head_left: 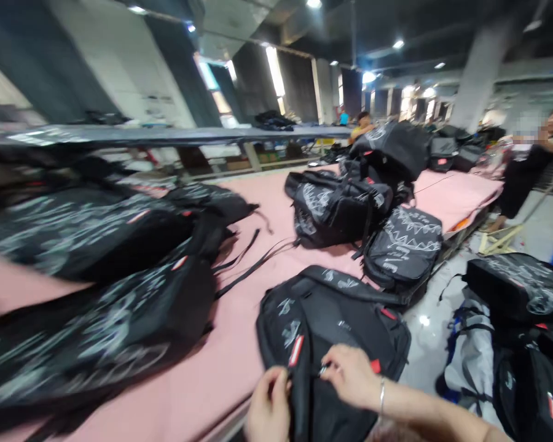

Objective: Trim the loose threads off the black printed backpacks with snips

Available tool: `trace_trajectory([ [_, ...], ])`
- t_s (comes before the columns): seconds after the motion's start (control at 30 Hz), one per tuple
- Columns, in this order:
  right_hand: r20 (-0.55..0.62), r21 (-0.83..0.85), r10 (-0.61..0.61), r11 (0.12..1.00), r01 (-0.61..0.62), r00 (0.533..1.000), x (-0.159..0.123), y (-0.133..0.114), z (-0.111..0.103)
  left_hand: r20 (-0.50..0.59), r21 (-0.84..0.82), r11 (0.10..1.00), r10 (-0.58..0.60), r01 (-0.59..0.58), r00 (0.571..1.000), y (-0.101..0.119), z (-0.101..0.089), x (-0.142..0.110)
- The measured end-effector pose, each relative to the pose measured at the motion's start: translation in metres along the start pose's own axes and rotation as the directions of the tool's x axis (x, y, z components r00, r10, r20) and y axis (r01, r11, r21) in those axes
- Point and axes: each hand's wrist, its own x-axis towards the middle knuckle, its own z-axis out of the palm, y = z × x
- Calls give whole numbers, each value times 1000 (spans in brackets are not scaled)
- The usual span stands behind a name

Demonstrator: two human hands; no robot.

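the left hand (268, 406) has its fingers curled shut on the near edge of a black backpack (332, 325), which lies at the front edge of the pink bench (258, 202). the right hand (352, 376) rests on the same backpack just right of the left fingers, fingertips pinched on what looks like a small zipper pull (322, 369). beyond the fingers lies a heap of backpacks (350, 202); to their left, blurred black bags (96, 294). a person (528, 162) stands far right.
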Motion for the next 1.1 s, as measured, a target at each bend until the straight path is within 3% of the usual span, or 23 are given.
trace_trajectory([
  [0.03,11,34,3,999,-4,1000,-2,-1,-3,-25,-166,985,-50,45,998,2,1,-4],
  [0.13,64,82,-34,996,29,997,-1,3,-8,-110,-370,924,-144,94,983,-4,9,-8],
  [0.27,124,84,-108,992,98,986,3,7,-2,-142,-544,831,-231,119,962,-19,15,-6],
  [0.4,170,-19,-164,985,170,972,3,-2,3,-135,-651,751,-256,109,957,-20,17,-10],
  [0.73,157,-337,-171,917,216,973,11,-21,11,-96,-708,697,-251,111,963,-14,21,-14],
  [0.87,128,-274,-180,939,210,975,11,-12,12,-76,-708,695,-251,125,965,-13,20,-14],
  [1.03,10,-81,-104,991,104,995,11,5,9,-94,-658,735,-297,164,950,-22,8,-7],
  [1.1,11,-61,-87,994,87,996,11,10,8,-20,-631,738,-321,237,947,-23,4,-4],
])
